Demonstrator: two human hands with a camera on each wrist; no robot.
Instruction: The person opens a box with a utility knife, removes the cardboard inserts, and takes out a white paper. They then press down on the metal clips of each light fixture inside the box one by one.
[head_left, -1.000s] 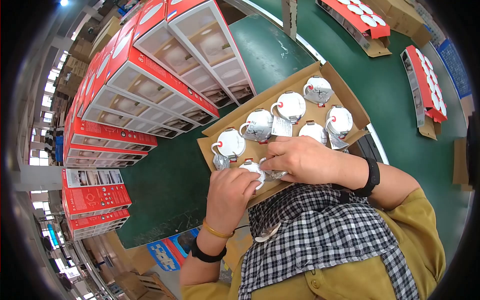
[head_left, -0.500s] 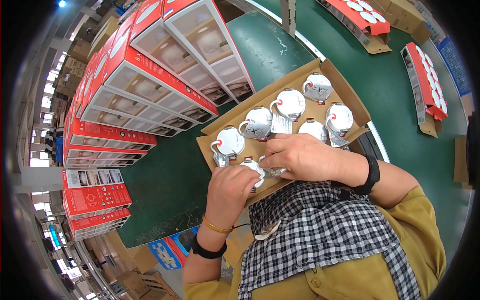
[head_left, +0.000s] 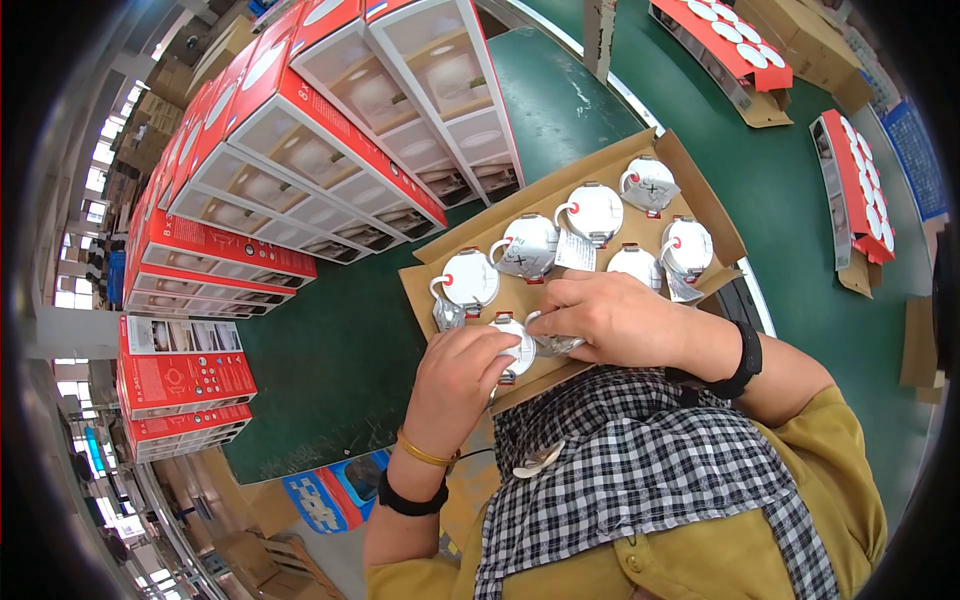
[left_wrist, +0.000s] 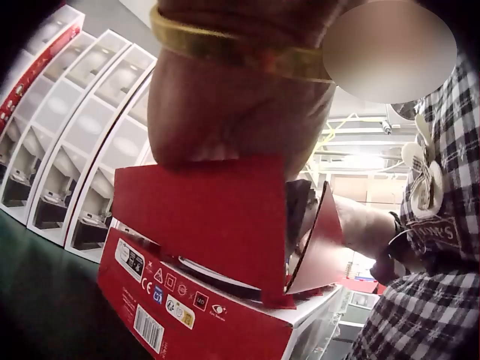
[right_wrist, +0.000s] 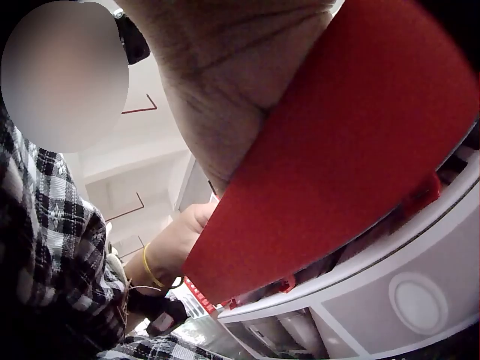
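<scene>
Several round white downlights stand in two rows in an open cardboard carton, most with a white cable and a silver-wrapped packet. My left hand bends over the near wall and grips the nearest downlight by its edge, with the fingertips partly hidden. Just to its right, my right hand pinches a silver packet beside that same downlight. A white printed label lies behind the right fingers. In the left wrist view, a raised red flap hides the left fingers; another red flap covers the right fingers.
Tall red-and-white printed boxes are stacked at the left on the green table, with more boxes nearer. Red-topped open cartons stand far right, past a metal post and the table's pale edge.
The head view has shifted slightly, so the carton and stacks appear a little displaced. Both hands stay at the same nearest downlight and packet, with only small finger movement.
</scene>
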